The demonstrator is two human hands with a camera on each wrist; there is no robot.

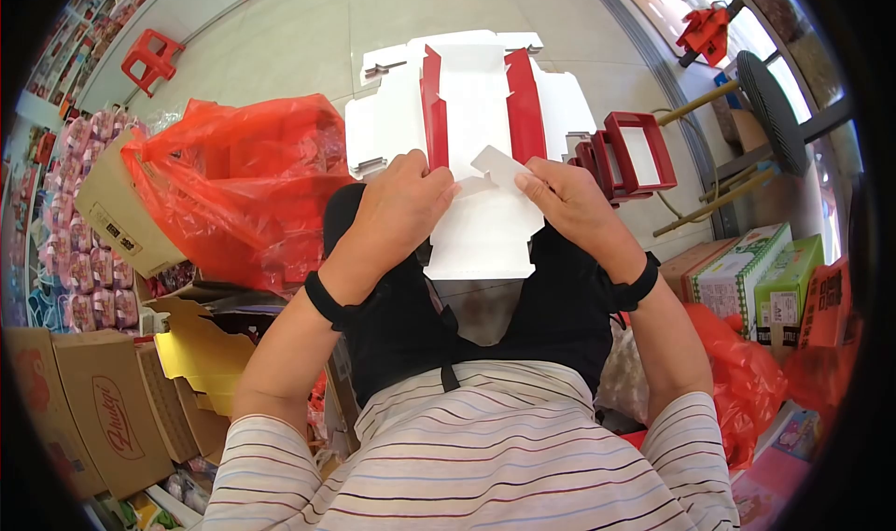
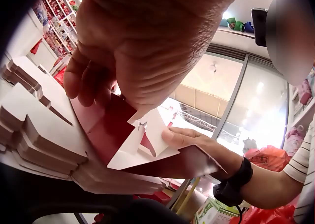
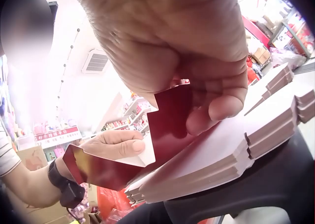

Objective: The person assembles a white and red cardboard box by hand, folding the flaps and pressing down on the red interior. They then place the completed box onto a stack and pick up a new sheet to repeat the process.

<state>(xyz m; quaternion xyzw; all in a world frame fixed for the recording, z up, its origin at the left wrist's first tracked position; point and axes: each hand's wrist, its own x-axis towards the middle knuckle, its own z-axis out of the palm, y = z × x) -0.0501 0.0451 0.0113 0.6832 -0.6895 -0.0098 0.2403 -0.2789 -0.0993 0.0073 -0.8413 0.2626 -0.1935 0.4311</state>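
A cardboard box blank (image 1: 474,92), white inside and red outside, lies partly folded in front of me, its two long red sides raised. Beneath it is a stack of flat white blanks (image 1: 378,125). My left hand (image 1: 403,200) grips the blank's left side near its close end, fingers curled over the red panel. On the opposite side my right hand (image 1: 571,202) pinches a white end flap (image 1: 501,167) between thumb and fingers. In the right wrist view, the red outer panel (image 3: 170,113) stands up under the right fingers. The left thumb (image 3: 132,147) lies against the white inner face.
Folded red boxes (image 1: 644,153) stand right of the stack. A red plastic bag (image 1: 252,176) lies at the left, above brown cartons (image 1: 107,400). A stool (image 1: 770,111) and a green-and-white carton (image 1: 742,270) are at the right. A red stool (image 1: 151,60) stands farther off.
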